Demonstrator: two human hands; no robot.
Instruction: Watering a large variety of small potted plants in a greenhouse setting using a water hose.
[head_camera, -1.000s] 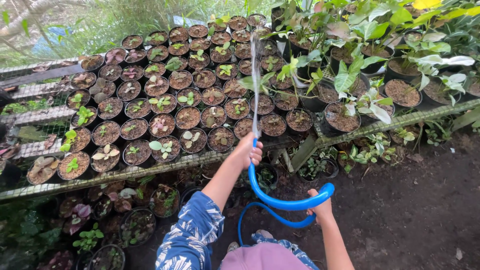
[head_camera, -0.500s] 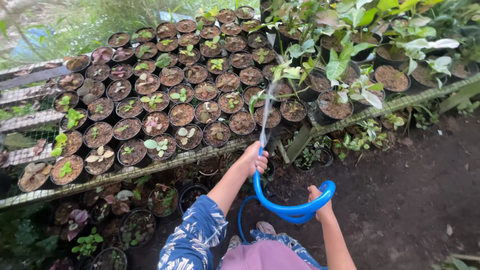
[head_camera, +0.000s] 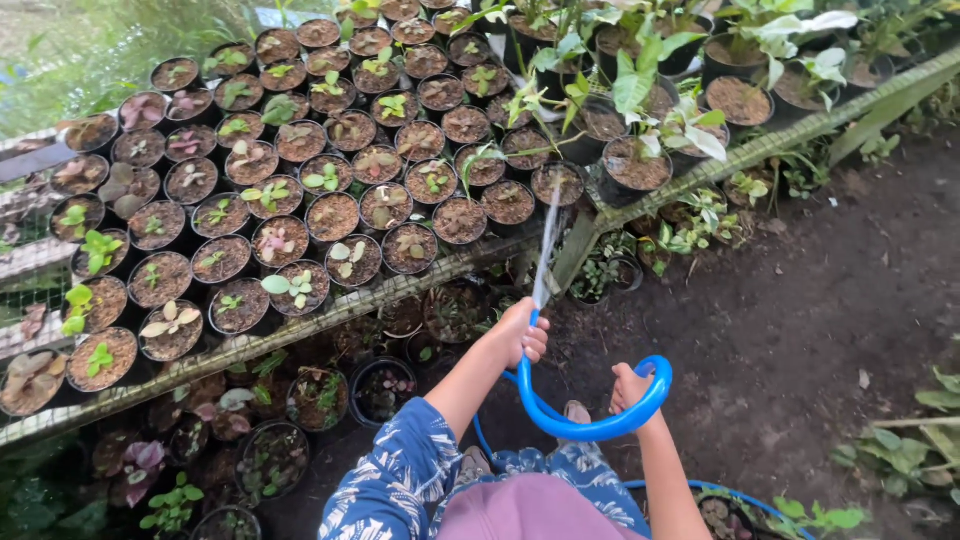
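The left hand (head_camera: 520, 335) is closed around the outlet end of a glossy blue flexible garden hose (head_camera: 590, 425), fingers wrapped over the tube with the thumb at the tip. A thin jet of water (head_camera: 547, 240) leaves the hose end and runs up and away from the person toward the small round black plastic pots of soil and seedlings (head_camera: 300, 200) — these stand packed rim to rim on a raised wire-mesh bench (head_camera: 300, 330). The jet reaches the pots near the right-hand edge of that block.

From the left hand the hose drops, curves in a U-shaped loop in front of the person's body, and rises to the right hand (head_camera: 632, 390). The right hand is clamped on the hose at the upper right end of that loop, fingers curled round the tube. A further length of the hose lies lower in the view, beside the person's patterned blue-and-white sleeve (head_camera: 395, 480).

Larger black pots with broad green-and-white leafy plants (head_camera: 650, 110) stand to the right of the seedling block, on the same bench line. Under the bench, more dark pots with pink and green foliage (head_camera: 270, 440) sit in shadow on the ground. To the right lies bare dark soil ground (head_camera: 800, 350) — the person stands at its edge, one foot in a light sandal (head_camera: 577, 411) just visible behind the hose loop.
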